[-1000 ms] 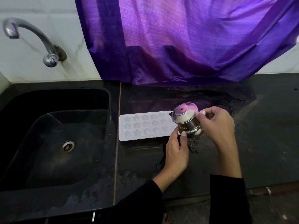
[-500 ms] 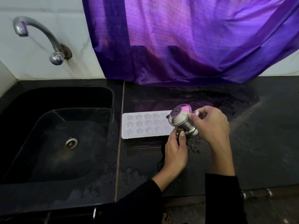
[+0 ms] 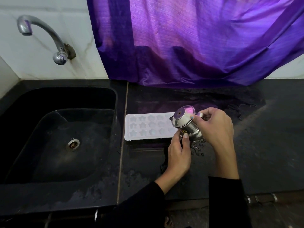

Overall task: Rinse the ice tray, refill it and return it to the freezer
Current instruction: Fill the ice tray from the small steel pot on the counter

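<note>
Right hand grips steel jug | left hand steadies it | over ice tray

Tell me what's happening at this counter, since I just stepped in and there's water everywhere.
A person is refilling a white plastic ice tray with star-shaped moulds, which lies flat on the wet black stone counter just right of the black sink. Both hands hold a small steel jug tipped over the tray's right end: the right hand at its handle, the left hand steadying it from below. The steel wall tap is not running.
</note>
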A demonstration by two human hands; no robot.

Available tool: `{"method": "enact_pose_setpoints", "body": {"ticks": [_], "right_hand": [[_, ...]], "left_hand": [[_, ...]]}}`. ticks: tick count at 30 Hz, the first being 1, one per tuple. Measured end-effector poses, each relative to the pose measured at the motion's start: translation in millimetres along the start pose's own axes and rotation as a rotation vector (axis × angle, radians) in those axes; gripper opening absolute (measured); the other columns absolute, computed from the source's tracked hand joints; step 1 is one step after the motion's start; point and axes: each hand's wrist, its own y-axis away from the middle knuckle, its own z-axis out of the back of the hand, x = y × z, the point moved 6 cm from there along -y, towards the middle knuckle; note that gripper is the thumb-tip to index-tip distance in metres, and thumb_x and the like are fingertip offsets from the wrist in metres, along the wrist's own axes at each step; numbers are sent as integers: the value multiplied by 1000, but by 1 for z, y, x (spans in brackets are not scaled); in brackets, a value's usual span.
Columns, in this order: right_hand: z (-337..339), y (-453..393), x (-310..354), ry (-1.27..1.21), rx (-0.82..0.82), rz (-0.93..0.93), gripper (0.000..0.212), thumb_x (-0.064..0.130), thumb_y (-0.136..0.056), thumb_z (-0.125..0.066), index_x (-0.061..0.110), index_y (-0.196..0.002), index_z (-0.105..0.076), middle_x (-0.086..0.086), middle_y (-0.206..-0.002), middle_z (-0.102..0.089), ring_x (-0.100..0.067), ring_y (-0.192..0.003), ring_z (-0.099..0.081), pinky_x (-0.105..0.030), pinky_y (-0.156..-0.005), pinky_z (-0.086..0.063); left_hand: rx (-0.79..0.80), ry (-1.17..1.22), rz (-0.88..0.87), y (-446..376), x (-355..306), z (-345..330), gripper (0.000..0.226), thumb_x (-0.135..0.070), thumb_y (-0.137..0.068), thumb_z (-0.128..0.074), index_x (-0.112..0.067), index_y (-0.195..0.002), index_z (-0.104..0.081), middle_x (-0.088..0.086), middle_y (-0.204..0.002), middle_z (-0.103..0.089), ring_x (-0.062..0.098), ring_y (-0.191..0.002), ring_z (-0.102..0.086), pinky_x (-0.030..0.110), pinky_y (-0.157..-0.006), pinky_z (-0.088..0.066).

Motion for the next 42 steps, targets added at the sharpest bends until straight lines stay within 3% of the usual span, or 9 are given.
{"method": "enact_pose_setpoints", "body": {"ticks": [6, 13, 17, 23, 26, 32, 42], "right_hand": [[2, -2, -2, -73, 2, -3, 17, 41, -81, -68, 25, -81, -63, 6, -78, -67, -19, -82, -63, -36, -76, -49], [3, -6, 1, -151, -2, 7, 16, 39, -79, -70, 25, -76, -63, 8, -74, -68, -17, -79, -66, -42, -79, -54], [-2, -6, 9, -171, 18, 26, 17, 40, -77, -72, 26, -73, -63, 9, -74, -68, -18, -77, -67, -44, -74, -56], [-14, -6, 21, -70, 74, 42, 18, 42, -78, -71, 26, -82, -65, 7, -81, -68, -19, -84, -64, -40, -79, -51], [-18, -5, 26, -24, 93, 52, 18, 42, -79, -70, 25, -86, -65, 5, -83, -68, -21, -86, -63, -36, -78, -49], [-22, -7, 31, -3, 105, 65, 18, 43, -78, -71, 27, -83, -64, 5, -84, -68, -22, -87, -63, -39, -80, -50], [-21, -7, 33, 13, 105, 85, 17, 43, -78, -70, 29, -82, -63, 3, -85, -68, -24, -88, -63, -41, -80, -50]], "left_hand": [[-8, 13, 3, -2, 1, 2, 34, -35, -100, -37, -26, -130, -49, -11, -124, -56, -2, -112, -49, 19, -94, -36], [-46, 7, -36, -5, -4, 11, 35, -32, -100, -38, -26, -133, -46, -15, -122, -50, -12, -107, -44, 13, -93, -33], [-56, 19, -29, -5, -6, 14, 21, -33, -100, -39, -41, -118, -46, -16, -116, -51, -17, -102, -45, 13, -88, -34], [-60, 14, 15, -6, 0, 20, 34, -35, -100, -38, -28, -132, -46, -12, -124, -54, -3, -113, -48, 10, -89, -34], [-60, 8, 19, -6, 1, 22, 36, -37, -99, -37, -26, -132, -47, -8, -124, -58, 3, -114, -51, 19, -93, -38], [-45, 8, 42, -7, 3, 25, 38, -39, -100, -36, -23, -133, -45, -6, -125, -58, 7, -117, -51, 27, -98, -40], [-28, 15, 41, -7, 6, 24, 42, -41, -99, -35, -23, -136, -43, -9, -133, -54, 2, -123, -46, 25, -102, -36]]}}
